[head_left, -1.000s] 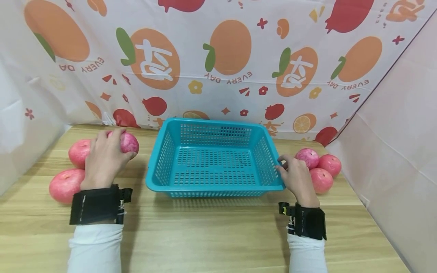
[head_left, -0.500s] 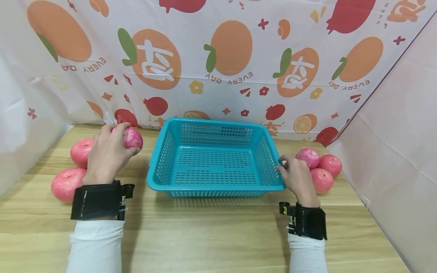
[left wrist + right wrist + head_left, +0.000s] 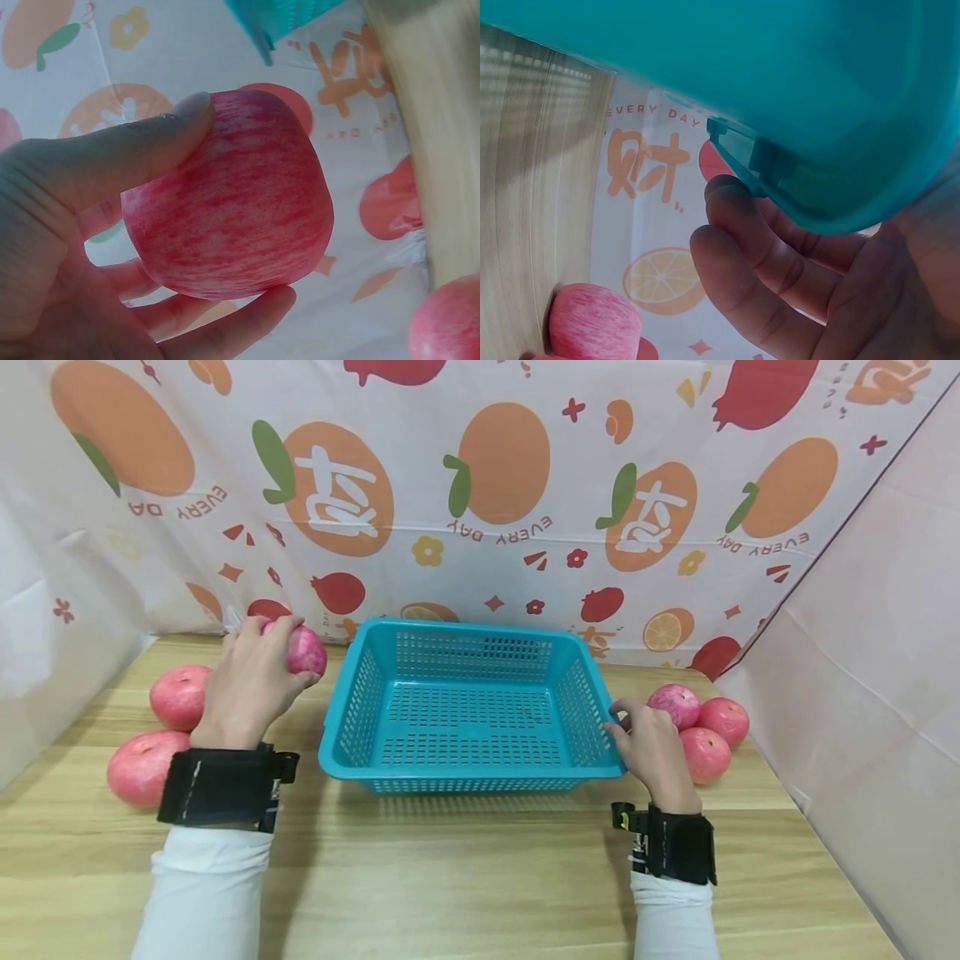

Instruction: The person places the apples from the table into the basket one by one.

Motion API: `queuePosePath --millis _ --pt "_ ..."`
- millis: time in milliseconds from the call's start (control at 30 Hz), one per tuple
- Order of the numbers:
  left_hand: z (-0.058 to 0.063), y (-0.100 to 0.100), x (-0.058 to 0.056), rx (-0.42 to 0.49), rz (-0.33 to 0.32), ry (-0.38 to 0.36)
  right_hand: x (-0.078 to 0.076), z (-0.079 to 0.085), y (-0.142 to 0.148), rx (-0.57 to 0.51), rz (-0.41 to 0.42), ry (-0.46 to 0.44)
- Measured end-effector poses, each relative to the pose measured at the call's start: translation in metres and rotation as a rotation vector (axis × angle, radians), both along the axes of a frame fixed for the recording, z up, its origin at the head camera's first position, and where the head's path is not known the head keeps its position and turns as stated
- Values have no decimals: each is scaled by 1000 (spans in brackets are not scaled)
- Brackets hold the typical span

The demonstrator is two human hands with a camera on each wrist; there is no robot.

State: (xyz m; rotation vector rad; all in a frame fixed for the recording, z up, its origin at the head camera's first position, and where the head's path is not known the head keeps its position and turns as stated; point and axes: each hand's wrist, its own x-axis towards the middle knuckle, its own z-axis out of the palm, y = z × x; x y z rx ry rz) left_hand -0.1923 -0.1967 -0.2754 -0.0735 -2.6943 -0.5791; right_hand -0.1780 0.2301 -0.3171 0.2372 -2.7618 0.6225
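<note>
In the left part of the head view, the left hand [image 3: 251, 685] grips a red-streaked apple [image 3: 307, 651] — the left wrist view shows the thumb across one side and fingertips supporting the other. The apple looks lifted off the wooden table [image 3: 480, 877] and is outside the blue basket [image 3: 480, 774], near its upper left corner in the head view.

The basket stands upright at the middle of the frame. At its right side the right hand [image 3: 654, 747] holds the rim, its fingers curled at the edge; the right wrist view shows them bent against the underside, close to a slot.

As far as can be judged, the work is at an early stage. One apple is picked up but not yet set down, and all the fruit is outside the basket. Five apples remain on the table: an upper one [image 3: 178, 697] and a lower one [image 3: 147, 768] at the left of the frame, and a close group at the right — a streaked one [image 3: 675, 703] and two pinker ones [image 3: 725, 720] [image 3: 705, 755]. Whether the left pair touch is hard to tell. A fruit-printed cloth [image 3: 427, 460] hangs behind, across the upper frame.
</note>
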Motion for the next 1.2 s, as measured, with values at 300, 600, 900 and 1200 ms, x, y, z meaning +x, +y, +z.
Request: queuePosePath --millis 300,600,900,1200 --pt "10 10 -3 -11 -48 37 0 -2 0 2 -1 -8" --pt "17 19 -7 -47 -69 36 0 -2 1 11 1 0" --pt "19 31 -12 -38 -94 5 1 -2 3 2 -9 -12" --pt "22 30 -12 -46 -101 31 0 -2 2 -4 -2 -6"
